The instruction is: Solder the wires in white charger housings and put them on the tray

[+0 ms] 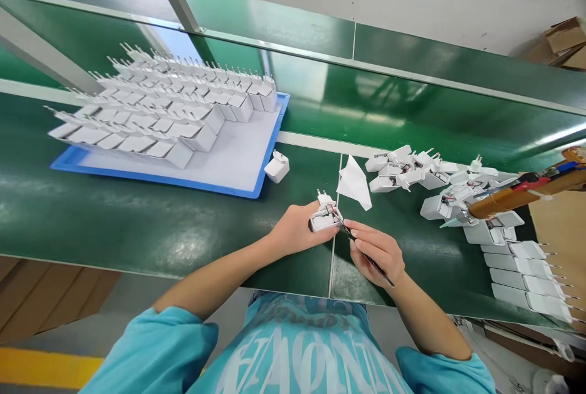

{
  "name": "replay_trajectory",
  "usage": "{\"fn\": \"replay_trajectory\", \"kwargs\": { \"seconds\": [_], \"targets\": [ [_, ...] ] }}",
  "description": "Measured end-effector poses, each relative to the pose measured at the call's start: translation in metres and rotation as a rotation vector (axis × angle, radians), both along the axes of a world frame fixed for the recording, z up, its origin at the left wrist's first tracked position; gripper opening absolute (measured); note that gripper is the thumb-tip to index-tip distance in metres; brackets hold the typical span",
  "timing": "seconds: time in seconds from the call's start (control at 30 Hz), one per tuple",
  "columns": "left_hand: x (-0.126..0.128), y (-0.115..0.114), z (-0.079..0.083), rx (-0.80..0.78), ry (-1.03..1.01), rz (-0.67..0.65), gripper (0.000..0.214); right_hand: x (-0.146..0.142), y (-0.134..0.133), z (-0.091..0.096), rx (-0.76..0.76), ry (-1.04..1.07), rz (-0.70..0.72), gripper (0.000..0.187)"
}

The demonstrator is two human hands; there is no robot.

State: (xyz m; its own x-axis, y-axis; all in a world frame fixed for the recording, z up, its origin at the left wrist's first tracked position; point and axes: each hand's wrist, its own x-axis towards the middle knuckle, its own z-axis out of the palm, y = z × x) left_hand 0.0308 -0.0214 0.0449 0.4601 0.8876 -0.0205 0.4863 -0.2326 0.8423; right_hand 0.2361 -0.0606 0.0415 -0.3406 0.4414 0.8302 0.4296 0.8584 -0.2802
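Observation:
My left hand (300, 230) grips a white plug-in power adapter (326, 218), its two-pin end pointing up and away. The adapter's casing is open, and small wires, one of them red, show inside. In my right hand (379, 253) is a pair of black tweezers (366, 255), held like a pen. The tweezers' tips reach into the near right side of the open casing. Another white adapter (277, 167), closed, stands on the bench just beyond my left hand. A white sheet of paper (354, 183) lies beyond my right hand.
A blue-rimmed tray (220, 188) at left holds many rows of white adapters (155, 110). Open adapters with wires (396, 168) lie at right, beside a row of adapters (526, 284). A long orange-brown object (513, 198) juts in from the right. A metal rail (315, 138) runs behind.

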Motion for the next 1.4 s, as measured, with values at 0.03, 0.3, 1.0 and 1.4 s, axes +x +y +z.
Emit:
{"fn": "replay_trajectory", "kwargs": {
  "seconds": [0.03, 0.3, 1.0, 1.4],
  "targets": [
    [0.000, 0.000, 0.001, -0.004, -0.002, -0.003, 0.027, -0.001, 0.001, 0.001, 0.015, -0.012, -0.005, 0.033],
    [0.000, -0.002, 0.002, -0.005, -0.005, -0.013, 0.024, -0.003, -0.001, 0.000, 0.049, -0.089, -0.023, 0.023],
    [-0.002, 0.005, 0.000, 0.030, -0.029, -0.075, 0.021, 0.002, 0.001, 0.002, -0.054, 0.041, 0.121, 0.028],
    [-0.013, 0.018, 0.007, -0.359, -0.220, -0.087, 0.034, 0.013, 0.003, 0.002, -0.585, 0.423, -0.116, 0.039]
  ]
}}
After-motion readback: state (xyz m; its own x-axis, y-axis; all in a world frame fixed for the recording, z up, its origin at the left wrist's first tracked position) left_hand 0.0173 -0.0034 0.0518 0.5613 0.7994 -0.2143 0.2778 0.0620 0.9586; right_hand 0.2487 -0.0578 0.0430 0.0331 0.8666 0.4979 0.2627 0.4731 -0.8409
